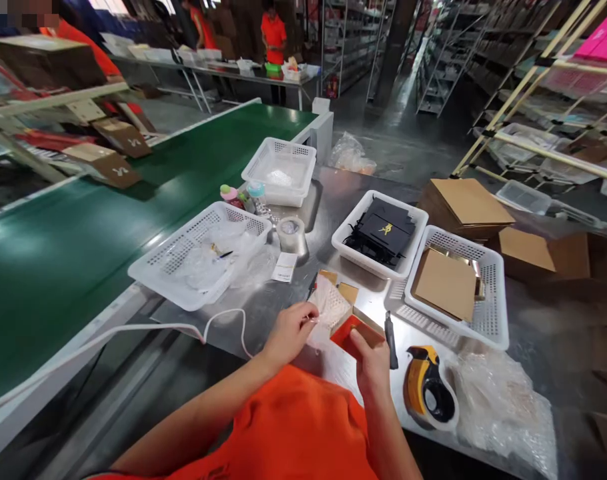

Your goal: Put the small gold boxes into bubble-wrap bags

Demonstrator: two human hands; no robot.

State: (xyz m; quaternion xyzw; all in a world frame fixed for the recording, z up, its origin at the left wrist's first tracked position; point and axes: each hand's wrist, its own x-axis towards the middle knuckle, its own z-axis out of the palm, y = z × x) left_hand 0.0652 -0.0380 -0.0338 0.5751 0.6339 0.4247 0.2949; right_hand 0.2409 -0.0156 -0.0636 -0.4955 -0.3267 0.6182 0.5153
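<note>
My left hand pinches a white bubble-wrap pouch at its left edge over the steel table. My right hand grips a small open box with an orange-red inside and gold-brown flaps. The pouch lies against the box's open top. A black pen-like tool lies just right of my right hand, and a yellow and black tape dispenser sits beyond it.
White baskets hold clear bags, black bags with gold print and brown cards. A tape roll and small bottles stand between them. The green conveyor runs on the left. Bubble wrap lies at right. People in orange stand far back.
</note>
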